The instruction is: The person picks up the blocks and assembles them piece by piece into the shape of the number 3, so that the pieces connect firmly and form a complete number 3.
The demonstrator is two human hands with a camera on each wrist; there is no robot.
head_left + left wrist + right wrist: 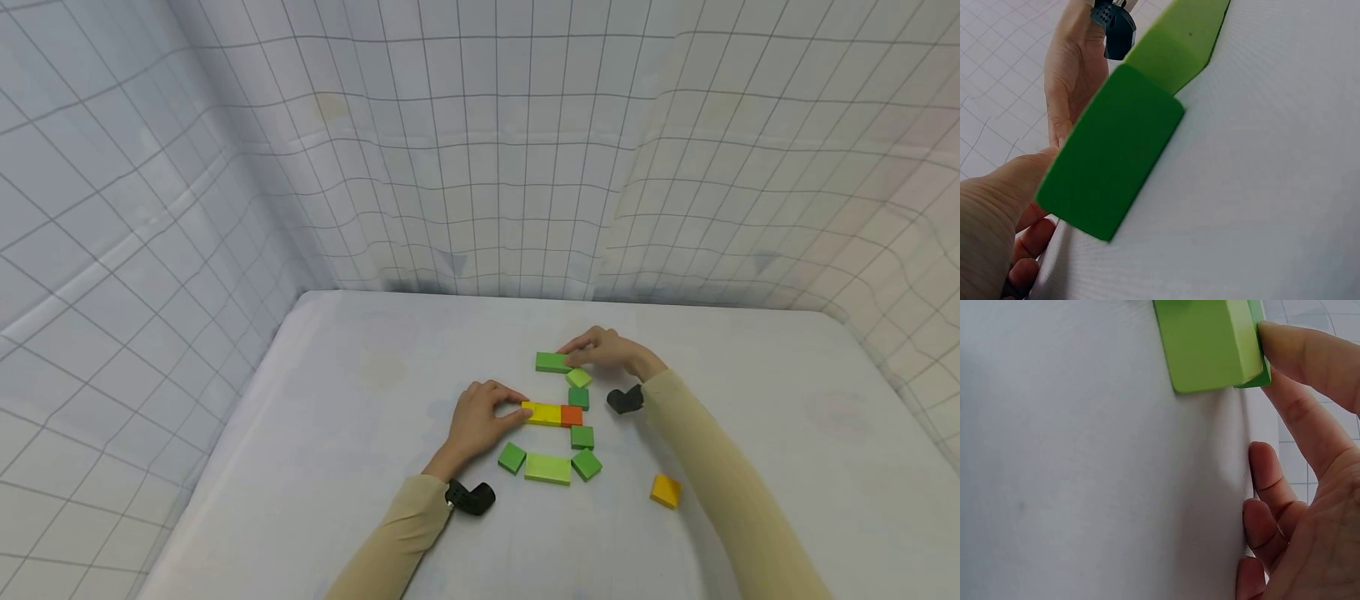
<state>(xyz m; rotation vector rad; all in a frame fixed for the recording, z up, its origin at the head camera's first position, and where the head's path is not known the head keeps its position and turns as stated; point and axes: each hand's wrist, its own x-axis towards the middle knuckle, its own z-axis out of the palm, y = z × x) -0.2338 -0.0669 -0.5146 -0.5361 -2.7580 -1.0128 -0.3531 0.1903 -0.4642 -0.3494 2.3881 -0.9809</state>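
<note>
In the head view my left hand [478,415] pinches the left end of a long yellow block [540,413], which abuts an orange-red block [572,416]. Farther back, my right hand [606,348] has thumb and finger on the right end of a long green block [551,362]. A light green block [578,378] and a darker green block [578,398] stand just below it. The right wrist view shows that hand's thumb and index finger at the green block, behind the light green one. In the left wrist view a green block [1113,150] hides the left fingertips.
Below the yellow block lie a green block [582,437], a tilted green block [587,464], a long light green block [547,468] and another tilted green block [512,457]. One yellow-orange block [665,491] lies apart, near the right sleeve. Gridded curtains [480,167] surround the white table [360,467].
</note>
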